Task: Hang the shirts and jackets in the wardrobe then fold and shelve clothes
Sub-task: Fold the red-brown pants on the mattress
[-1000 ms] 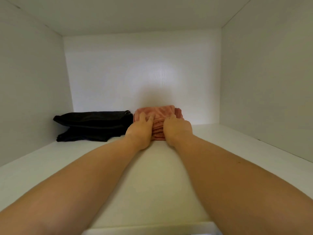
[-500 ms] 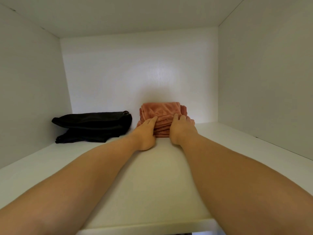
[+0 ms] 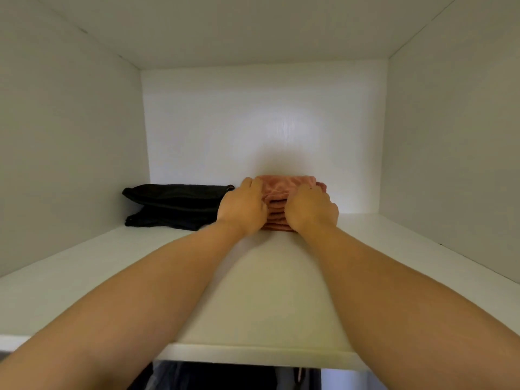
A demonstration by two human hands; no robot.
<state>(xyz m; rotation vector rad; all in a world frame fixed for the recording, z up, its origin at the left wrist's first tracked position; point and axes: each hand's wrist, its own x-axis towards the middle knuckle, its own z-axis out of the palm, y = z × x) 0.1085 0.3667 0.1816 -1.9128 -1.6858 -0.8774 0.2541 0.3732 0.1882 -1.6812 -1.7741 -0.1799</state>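
White wardrobe shelf (image 3: 267,291): folded pink garment (image 3: 281,184) mid-frame, beside folded black garment (image 3: 174,199) at left. Gripped at front by left hand (image 3: 242,207) and right hand (image 3: 311,210), fingers curled over top. Risk of slumped folds from uneven pushing.

No writing, label, brand mark or number could be read anywhere. The folded pink garment (image 3: 284,184) and the folded black clothes (image 3: 174,204) at the back edge of the shelf (image 3: 84,277) showed plain fabric only, and the shelf's white panels bore no sign.
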